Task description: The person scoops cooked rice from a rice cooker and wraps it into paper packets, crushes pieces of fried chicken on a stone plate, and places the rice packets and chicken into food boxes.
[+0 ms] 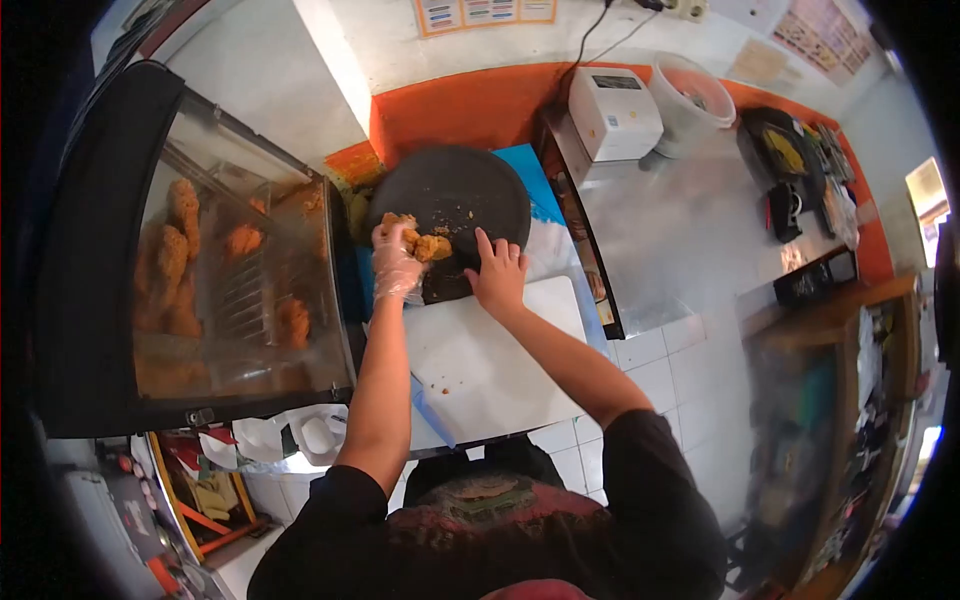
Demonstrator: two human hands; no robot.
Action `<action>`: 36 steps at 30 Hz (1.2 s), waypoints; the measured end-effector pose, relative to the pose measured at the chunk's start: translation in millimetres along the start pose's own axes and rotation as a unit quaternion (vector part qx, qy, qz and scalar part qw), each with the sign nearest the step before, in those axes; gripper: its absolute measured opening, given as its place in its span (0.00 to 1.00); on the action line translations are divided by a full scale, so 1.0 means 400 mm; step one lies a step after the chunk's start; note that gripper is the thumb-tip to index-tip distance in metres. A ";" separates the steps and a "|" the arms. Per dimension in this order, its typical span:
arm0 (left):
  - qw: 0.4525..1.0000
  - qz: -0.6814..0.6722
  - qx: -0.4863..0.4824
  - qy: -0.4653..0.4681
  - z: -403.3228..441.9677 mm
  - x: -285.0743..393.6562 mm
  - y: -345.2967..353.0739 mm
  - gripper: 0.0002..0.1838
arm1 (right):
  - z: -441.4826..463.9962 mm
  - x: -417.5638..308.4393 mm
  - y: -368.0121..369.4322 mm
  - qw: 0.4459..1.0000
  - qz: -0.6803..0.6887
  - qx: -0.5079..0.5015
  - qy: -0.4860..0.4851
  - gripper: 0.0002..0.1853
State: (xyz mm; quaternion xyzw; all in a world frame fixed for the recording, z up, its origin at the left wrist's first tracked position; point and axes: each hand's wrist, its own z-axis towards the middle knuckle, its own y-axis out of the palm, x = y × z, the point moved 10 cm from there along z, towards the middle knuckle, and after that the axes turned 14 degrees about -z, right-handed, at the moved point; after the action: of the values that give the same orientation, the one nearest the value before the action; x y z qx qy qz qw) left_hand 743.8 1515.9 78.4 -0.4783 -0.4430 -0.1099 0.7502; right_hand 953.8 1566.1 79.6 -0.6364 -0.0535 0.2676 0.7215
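Holding golden-brown fried chicken (pixel 432 248) in the left hand (pixel 396 258), clad in a clear plastic glove (pixel 392 283), with fingers curled over part of it. Looks craggy and crisp-coated, lumpy in outline, with darker creases. Sits on the left side of a round black board (pixel 455 185) near the far edge of the table (pixel 550 256), among crumbs (pixel 471 214). Resting the bare right hand (pixel 500 277), with fingers spread, on the near right edge of that board, beyond a white cutting board (pixel 500 350)

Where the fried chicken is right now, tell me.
In the head view, the fried chicken is just left of centre, at the gloved left hand, over the round black surface.
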 end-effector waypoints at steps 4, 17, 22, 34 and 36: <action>0.997 0.068 -0.034 0.000 -0.025 0.026 0.006 0.48 | 0.055 0.035 0.005 0.999 0.006 -0.007 -0.054 0.36; 0.981 0.043 0.152 0.111 -0.205 0.231 0.029 0.20 | -0.159 0.242 -0.042 0.559 0.770 -0.253 0.176 0.20; 0.976 -0.016 0.116 0.181 -0.199 0.245 0.128 0.19 | -0.143 0.244 -0.061 0.681 0.680 -0.248 0.113 0.20; 0.962 -0.251 -0.039 0.099 -0.256 0.193 0.136 0.26 | 0.047 0.192 -0.209 0.818 0.546 -0.099 0.151 0.23; 0.953 -0.289 -0.011 0.094 -0.283 0.184 0.090 0.29 | 0.084 0.129 -0.294 0.860 0.502 -0.041 0.076 0.23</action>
State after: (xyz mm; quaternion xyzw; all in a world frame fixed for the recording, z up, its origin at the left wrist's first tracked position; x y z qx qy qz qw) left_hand 871.3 1461.3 95.6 -0.3257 -0.4890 -0.3712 0.7191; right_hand 1021.2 1613.8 183.5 -0.6247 0.3176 0.5416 0.4642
